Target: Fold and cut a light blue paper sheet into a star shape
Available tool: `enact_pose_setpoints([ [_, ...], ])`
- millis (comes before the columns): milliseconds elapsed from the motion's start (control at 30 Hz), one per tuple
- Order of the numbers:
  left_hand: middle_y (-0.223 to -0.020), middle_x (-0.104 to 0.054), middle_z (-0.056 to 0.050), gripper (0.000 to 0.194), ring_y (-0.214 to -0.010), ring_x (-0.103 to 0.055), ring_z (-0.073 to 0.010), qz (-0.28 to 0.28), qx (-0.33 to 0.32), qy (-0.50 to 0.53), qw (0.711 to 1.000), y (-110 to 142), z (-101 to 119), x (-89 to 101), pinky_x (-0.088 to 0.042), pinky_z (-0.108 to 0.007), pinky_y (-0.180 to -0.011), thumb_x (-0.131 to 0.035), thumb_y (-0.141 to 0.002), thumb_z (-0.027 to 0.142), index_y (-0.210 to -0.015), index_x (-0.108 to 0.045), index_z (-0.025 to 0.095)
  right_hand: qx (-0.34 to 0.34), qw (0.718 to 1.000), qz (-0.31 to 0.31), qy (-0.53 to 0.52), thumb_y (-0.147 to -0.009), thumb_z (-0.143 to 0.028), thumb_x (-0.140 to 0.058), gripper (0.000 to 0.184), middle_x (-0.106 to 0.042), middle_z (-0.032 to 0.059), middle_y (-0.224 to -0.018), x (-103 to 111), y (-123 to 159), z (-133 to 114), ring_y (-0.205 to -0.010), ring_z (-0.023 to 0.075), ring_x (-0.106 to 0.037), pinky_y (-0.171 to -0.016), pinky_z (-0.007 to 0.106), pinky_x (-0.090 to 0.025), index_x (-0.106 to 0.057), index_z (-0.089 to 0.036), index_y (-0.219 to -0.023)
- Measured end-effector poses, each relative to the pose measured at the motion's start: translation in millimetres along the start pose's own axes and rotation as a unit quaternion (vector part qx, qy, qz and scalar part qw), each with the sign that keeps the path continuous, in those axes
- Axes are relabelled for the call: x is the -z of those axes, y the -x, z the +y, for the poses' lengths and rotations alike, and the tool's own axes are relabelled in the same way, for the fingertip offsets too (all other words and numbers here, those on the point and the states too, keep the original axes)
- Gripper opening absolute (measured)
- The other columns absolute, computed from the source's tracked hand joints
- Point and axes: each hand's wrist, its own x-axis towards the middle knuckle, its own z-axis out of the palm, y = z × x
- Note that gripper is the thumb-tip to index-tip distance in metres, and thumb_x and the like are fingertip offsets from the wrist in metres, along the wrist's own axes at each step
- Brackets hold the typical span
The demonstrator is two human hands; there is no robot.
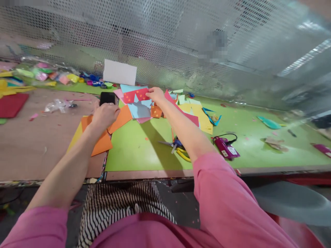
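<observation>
My left hand (105, 114) is closed around the lower end of a black phone (107, 97), thumb at its left side. My right hand (156, 95) reaches across the pile and pinches the right end of a red paper piece with orange dots (129, 97). Beneath that piece lies light blue paper (141, 109). An orange dotted paper piece (156, 111) is just below my right hand. Orange paper sheets (120, 119) spread beside my left wrist. Scissors with yellow handles (183, 154) lie under my right forearm, partly covered.
A perforated metal screen (160, 41) rises behind the table. A white card (120, 72) leans there. Bagged coloured clay (41, 74) sits far left. To the right are a purple device with a cable (227, 147), yellow paper (205, 117) and a teal paper scrap (269, 122).
</observation>
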Motion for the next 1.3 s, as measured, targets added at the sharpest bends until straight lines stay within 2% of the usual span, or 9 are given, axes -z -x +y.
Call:
enact_pose_setpoints([
  [100, -0.105, -0.078, -0.013, 0.037, -0.105, -0.07, -0.0321, 0.009, 0.034, -0.004, 0.999, -2, -5, 6.8, -0.035, -0.058, -0.112, -0.041, -0.098, 0.028, -0.093, -0.078, 0.02, 0.054, 0.998, 0.017, 0.031, -0.081, -0.01, -0.068, 0.008, -0.072, 0.0061, -0.095, 11, 6, 2, -0.095, 0.019, -0.064, -0.092, 0.036, -0.049, -0.069, -0.017, -0.087],
  [200, -0.105, -0.077, -0.015, 0.032, -0.108, -0.069, -0.0333, 0.007, 0.095, 0.039, 0.995, -4, -11, 19.2, -0.041, -0.054, -0.107, -0.047, -0.097, 0.028, -0.095, -0.078, 0.018, 0.151, 0.987, -0.021, 0.055, -0.085, -0.018, -0.064, 0.008, -0.074, 0.0049, -0.091, 31, 36, 5, -0.088, 0.0181, -0.064, -0.088, 0.035, -0.049, -0.072, -0.017, -0.086],
  [433, -0.096, -0.075, -0.013, 0.046, -0.095, -0.067, -0.0275, 0.051, 0.197, 0.085, 0.975, 7, -29, 69.5, -0.049, -0.043, -0.09, -0.054, -0.099, 0.049, -0.105, -0.077, 0.01, 0.153, 0.972, -0.166, 0.062, -0.092, -0.041, -0.066, 0.025, -0.068, 0.0, -0.07, 70, 182, 25, -0.059, 0.0133, -0.051, -0.063, 0.03, -0.039, -0.071, -0.021, -0.078],
  [567, -0.089, -0.073, -0.007, 0.04, -0.086, -0.063, -0.0216, 0.054, 0.165, 0.083, 0.981, 40, -34, 86.9, -0.048, -0.042, -0.091, -0.054, -0.098, 0.047, -0.096, -0.076, 0.014, 0.156, 0.962, -0.215, 0.065, -0.099, -0.046, -0.055, 0.04, -0.06, -0.001, -0.061, 68, 251, 49, -0.057, 0.0143, -0.051, -0.058, 0.029, -0.035, -0.063, -0.022, -0.068],
  [667, -0.103, -0.076, -0.01, 0.031, -0.093, -0.068, -0.0261, -0.049, 0.095, 0.07, 0.992, 82, -31, 78.9, -0.051, -0.042, -0.089, -0.058, -0.094, 0.043, -0.104, -0.075, 0.02, 0.182, 0.954, -0.228, 0.061, -0.101, -0.045, -0.05, 0.043, -0.059, 0.0001, -0.061, 59, 278, 65, -0.058, 0.0154, -0.053, -0.059, 0.029, -0.037, -0.058, -0.022, -0.066],
  [733, -0.118, -0.075, -0.014, 0.039, -0.107, -0.068, -0.0321, -0.141, 0.042, 0.067, 0.987, 110, -28, 66.3, -0.052, -0.045, -0.094, -0.063, -0.09, 0.047, -0.115, -0.073, 0.019, 0.191, 0.953, -0.229, 0.053, -0.102, -0.045, -0.051, 0.041, -0.063, 0.002, -0.066, 54, 287, 71, -0.062, 0.0168, -0.057, -0.062, 0.03, -0.039, -0.06, -0.023, -0.069],
  [800, -0.123, -0.073, -0.017, 0.046, -0.115, -0.067, -0.0356, -0.159, 0.019, 0.042, 0.986, 133, -25, 53.0, -0.052, -0.047, -0.099, -0.064, -0.089, 0.052, -0.119, -0.072, 0.017, 0.189, 0.955, -0.226, 0.039, -0.102, -0.046, -0.051, 0.04, -0.066, 0.0034, -0.069, 51, 292, 73, -0.064, 0.0178, -0.06, -0.063, 0.031, -0.041, -0.062, -0.023, -0.072],
  [1067, -0.119, -0.075, -0.017, 0.045, -0.105, -0.071, -0.0347, -0.075, -0.008, -0.017, 0.997, 165, -26, 34.9, -0.052, -0.05, -0.099, -0.035, -0.103, 0.042, -0.116, -0.07, 0.016, 0.189, 0.969, -0.16, 0.024, -0.101, -0.043, -0.053, 0.036, -0.062, 0.0023, -0.069, 57, 291, 65, -0.064, 0.0166, -0.057, -0.063, 0.03, -0.041, -0.062, -0.023, -0.073],
  [1300, -0.124, -0.074, -0.022, 0.054, -0.105, -0.072, -0.0444, -0.076, -0.025, -0.051, 0.995, 154, -41, 34.6, -0.05, -0.064, -0.098, -0.025, -0.102, 0.047, -0.12, -0.066, 0.018, 0.174, 0.977, -0.076, 0.094, -0.101, -0.034, -0.055, 0.021, -0.068, 0.0049, -0.086, 98, 267, 72, -0.073, 0.0166, -0.06, -0.069, 0.032, -0.044, -0.069, -0.022, -0.091],
])
